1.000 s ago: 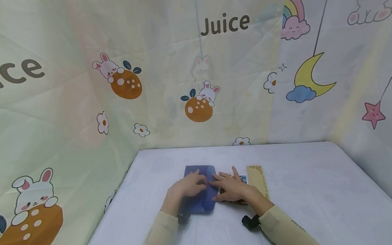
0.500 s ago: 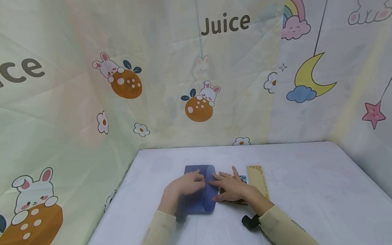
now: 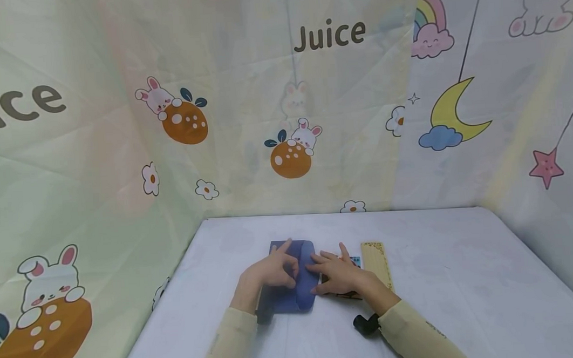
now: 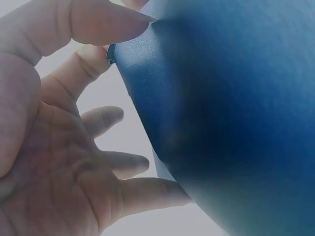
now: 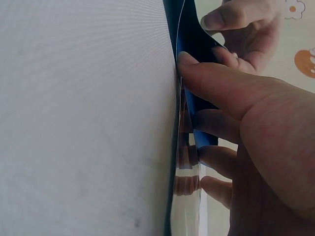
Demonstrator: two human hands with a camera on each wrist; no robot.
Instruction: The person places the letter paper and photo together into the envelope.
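A dark blue envelope (image 3: 284,302) lies on the white table, its flap (image 3: 306,286) turned to the right. My left hand (image 3: 269,271) is over its left part, thumb and index finger pinching the edge of the blue paper (image 4: 142,83); the other fingers are spread. In the right wrist view that pinched edge bends up between the left thumb and finger. My right hand (image 3: 337,274) rests with straight, spread fingers, its tips on the flap. Under this hand is a colourful picture card (image 3: 355,261), mostly hidden; the right wrist view shows a glossy, brown-striped surface (image 5: 186,184) there.
A cream-coloured strip with an ornate brown border (image 3: 375,258) lies right of the card. The black wrist camera (image 3: 366,324) sits by the right sleeve. Printed curtains (image 3: 243,95) enclose the white table (image 3: 433,279) at the back and sides.
My left hand has shifted slightly left, and its thumb and index finger have come together in a ring on the envelope's edge, other fingers raised. The right hand has stayed in place.
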